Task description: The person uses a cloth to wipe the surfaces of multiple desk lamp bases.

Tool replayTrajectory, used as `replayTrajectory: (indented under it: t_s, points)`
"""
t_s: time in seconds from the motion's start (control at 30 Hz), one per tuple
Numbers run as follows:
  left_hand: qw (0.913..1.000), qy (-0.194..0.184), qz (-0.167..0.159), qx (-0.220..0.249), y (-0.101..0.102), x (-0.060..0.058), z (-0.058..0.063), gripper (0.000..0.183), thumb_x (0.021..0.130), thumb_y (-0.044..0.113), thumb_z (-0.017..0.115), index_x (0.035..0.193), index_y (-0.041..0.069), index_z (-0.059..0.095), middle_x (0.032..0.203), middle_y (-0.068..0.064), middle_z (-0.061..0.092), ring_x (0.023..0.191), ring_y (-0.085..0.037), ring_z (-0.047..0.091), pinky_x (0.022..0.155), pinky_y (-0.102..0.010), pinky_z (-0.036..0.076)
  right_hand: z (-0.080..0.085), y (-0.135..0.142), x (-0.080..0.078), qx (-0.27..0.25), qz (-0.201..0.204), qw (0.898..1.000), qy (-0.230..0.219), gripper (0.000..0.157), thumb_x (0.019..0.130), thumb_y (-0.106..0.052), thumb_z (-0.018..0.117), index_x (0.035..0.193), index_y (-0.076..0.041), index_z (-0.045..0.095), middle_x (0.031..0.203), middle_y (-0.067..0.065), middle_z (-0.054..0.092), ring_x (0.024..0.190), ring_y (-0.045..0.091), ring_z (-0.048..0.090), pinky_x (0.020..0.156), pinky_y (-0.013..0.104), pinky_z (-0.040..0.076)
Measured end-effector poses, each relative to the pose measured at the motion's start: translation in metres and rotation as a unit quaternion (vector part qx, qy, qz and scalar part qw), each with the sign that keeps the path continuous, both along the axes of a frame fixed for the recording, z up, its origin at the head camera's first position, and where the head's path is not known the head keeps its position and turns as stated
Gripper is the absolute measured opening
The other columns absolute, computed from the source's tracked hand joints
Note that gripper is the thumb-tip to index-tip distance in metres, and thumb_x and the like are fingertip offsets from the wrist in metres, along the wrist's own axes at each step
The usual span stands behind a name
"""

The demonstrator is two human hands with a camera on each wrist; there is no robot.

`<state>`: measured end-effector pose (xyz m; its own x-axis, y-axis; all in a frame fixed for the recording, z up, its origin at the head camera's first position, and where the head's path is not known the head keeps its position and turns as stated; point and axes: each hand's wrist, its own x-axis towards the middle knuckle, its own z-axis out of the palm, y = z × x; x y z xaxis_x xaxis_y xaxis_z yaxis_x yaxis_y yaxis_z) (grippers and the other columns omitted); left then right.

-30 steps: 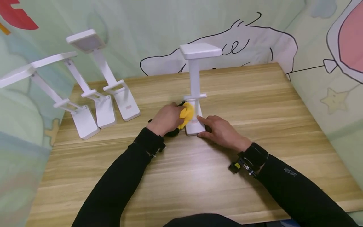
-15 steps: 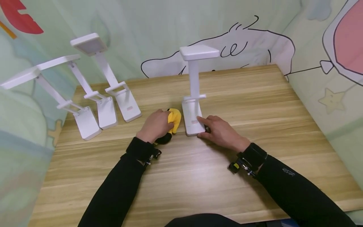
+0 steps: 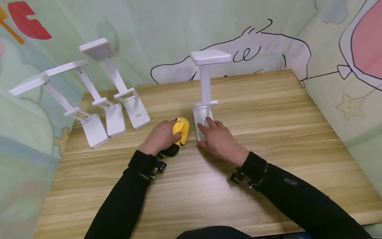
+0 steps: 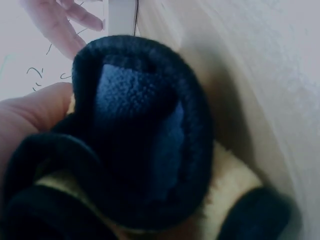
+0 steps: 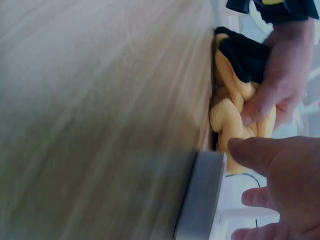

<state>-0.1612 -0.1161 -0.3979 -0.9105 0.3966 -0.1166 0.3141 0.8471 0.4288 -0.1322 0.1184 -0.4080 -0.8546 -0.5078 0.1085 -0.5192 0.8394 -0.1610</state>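
The white lamp point(image 3: 205, 86) stands upright on the worktop point(image 3: 268, 116), with the yellow-and-black cloth point(image 3: 182, 130) apart from its base at 8 o'clock. The left hand point(image 3: 159, 136) has its fingers curled round that cloth. The right hand point(image 3: 221, 142), at 4 o'clock of the base, has its fingers spread and nearly straight over it, gripping nothing evident; firm contact cannot be confirmed. Three similar lamps point(image 3: 115, 120) stand at 9 o'clock. In my judgement, wiping of the lamp is in hand, paused between strokes; the next move calls for a steadied base and the cloth laid against it. A small pinkish label point(image 3: 138, 115) on the nearest of the three and a pale sleeve logo point(image 3: 290, 182) are illegible; no brand is readable.
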Motion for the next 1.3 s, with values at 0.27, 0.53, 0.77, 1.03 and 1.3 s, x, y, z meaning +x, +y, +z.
replayTrajectory:
  t_s: [0.27, 0.53, 0.77, 1.03, 1.3]
  points:
    - [0.9999, -0.007, 0.008, 0.0, 0.001, 0.0, -0.002, 0.026, 0.087, 0.025, 0.062, 0.107, 0.009, 0.059, 0.085, -0.005, 0.058, 0.082, -0.023, 0.051, 0.074, -0.036, 0.045, -0.01, -0.001, 0.005, 0.025, -0.019, 0.999, 0.022, 0.061, 0.09, -0.042, 0.063, 0.14, -0.01, 0.051, 0.136, 0.028, 0.05, 0.099, 0.044, 0.06, 0.067, 0.052, 0.055]
    - [0.9999, -0.013, 0.009, -0.007, 0.0, 0.0, -0.001, 0.026, 0.088, 0.027, 0.061, 0.107, 0.009, 0.059, 0.083, -0.006, 0.057, 0.081, -0.024, 0.05, 0.072, -0.036, 0.042, -0.015, 0.009, 0.001, 0.023, -0.035, 0.998, 0.035, 0.059, 0.091, -0.039, 0.059, 0.142, -0.011, 0.048, 0.14, 0.025, 0.048, 0.101, 0.043, 0.058, 0.064, 0.05, 0.054]
    - [0.9996, -0.022, 0.009, -0.015, 0.002, -0.001, 0.0, 0.027, 0.089, 0.027, 0.061, 0.108, 0.009, 0.059, 0.084, -0.005, 0.057, 0.082, -0.024, 0.05, 0.073, -0.036, 0.042, -0.016, 0.021, -0.004, 0.005, -0.054, 0.998, 0.032, 0.058, 0.091, -0.037, 0.058, 0.142, -0.01, 0.048, 0.14, 0.026, 0.048, 0.103, 0.046, 0.057, 0.063, 0.054, 0.054]
    - [0.9992, -0.032, 0.015, -0.018, 0.003, -0.001, 0.001, 0.026, 0.089, 0.026, 0.061, 0.109, 0.009, 0.059, 0.086, -0.006, 0.058, 0.082, -0.024, 0.051, 0.074, -0.036, 0.042, -0.015, 0.035, -0.015, -0.006, -0.08, 0.997, 0.019, 0.059, 0.091, -0.037, 0.056, 0.142, -0.009, 0.047, 0.14, 0.028, 0.047, 0.103, 0.049, 0.057, 0.066, 0.06, 0.053]
    - [0.9991, -0.035, 0.018, -0.018, 0.002, -0.001, 0.001, 0.027, 0.089, 0.027, 0.061, 0.109, 0.009, 0.059, 0.087, -0.006, 0.058, 0.084, -0.024, 0.051, 0.076, -0.037, 0.043, -0.017, 0.049, -0.024, -0.026, -0.109, 0.994, 0.015, 0.057, 0.09, -0.032, 0.056, 0.141, -0.009, 0.048, 0.139, 0.028, 0.047, 0.101, 0.05, 0.056, 0.065, 0.064, 0.052]
